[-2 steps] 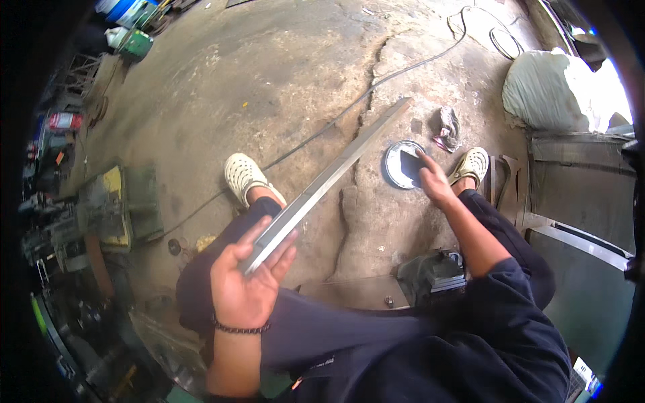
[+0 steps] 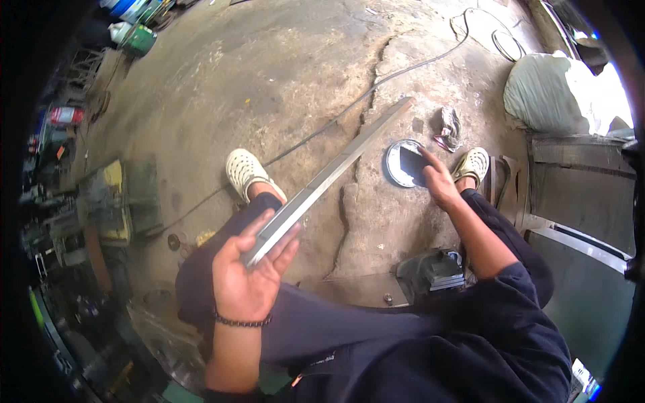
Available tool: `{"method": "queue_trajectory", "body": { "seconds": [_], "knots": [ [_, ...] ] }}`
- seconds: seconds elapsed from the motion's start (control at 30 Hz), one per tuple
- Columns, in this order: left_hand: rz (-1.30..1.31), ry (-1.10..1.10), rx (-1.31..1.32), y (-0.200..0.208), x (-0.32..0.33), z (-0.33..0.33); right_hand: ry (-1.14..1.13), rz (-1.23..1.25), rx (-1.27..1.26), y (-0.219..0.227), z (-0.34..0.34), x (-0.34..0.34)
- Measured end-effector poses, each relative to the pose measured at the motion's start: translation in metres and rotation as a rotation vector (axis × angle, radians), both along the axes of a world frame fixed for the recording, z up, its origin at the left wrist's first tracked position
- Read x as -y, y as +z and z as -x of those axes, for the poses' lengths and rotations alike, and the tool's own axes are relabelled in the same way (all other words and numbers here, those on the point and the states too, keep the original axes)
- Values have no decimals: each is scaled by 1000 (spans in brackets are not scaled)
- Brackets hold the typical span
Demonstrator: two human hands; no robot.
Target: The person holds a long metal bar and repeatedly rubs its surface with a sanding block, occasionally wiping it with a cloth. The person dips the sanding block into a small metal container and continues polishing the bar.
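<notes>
In my left hand (image 2: 250,285) lies the near end of a long straight metal bar (image 2: 329,178), between the thumb and loosely curled fingers. The bar is silvery grey with flat faces and slants up and away to the right above the floor. My right hand (image 2: 440,185) has its thumb and fingers at the edge of a dark, flat, rectangular piece (image 2: 411,163), whose kind I cannot make out. This piece appears over a round white lid or shallow tin (image 2: 393,160) with a blue side, on the floor near my right shoe.
A crumpled rag (image 2: 448,127) lies beyond the tin. A dark cable (image 2: 410,69) crosses the cracked concrete floor. A black bag-like bundle (image 2: 430,272) sits near my right thigh. Metal panels (image 2: 581,195) and a pale covered bulk (image 2: 547,91) stand on the right; workshop clutter fills the left.
My right hand has shifted very slightly to the right, showing more of the dark piece. The bar remains in my left hand at nearly the same slant.
</notes>
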State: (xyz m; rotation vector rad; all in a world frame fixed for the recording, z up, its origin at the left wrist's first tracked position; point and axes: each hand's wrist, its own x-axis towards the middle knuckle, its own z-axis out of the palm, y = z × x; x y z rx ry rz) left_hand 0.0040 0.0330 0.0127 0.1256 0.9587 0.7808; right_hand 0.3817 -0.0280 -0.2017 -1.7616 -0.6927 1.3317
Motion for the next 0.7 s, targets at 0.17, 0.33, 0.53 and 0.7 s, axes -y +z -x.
{"method": "queue_trajectory", "body": {
  "seconds": [0.17, 0.33, 0.53, 0.7],
  "knots": [
    [-32, 10, 42, -9, 1, -6, 140, -374, 6, 110, 44, 4],
    [-3, 31, 45, -12, 3, -4, 524, -622, 543, 138, 112, -5],
    [-10, 22, -14, -17, 4, 4, 883, -696, 839, 132, 156, -15],
    [0, 10, -98, -15, 2, -1, 714, -467, 868, 63, 110, -30]
  ]
}}
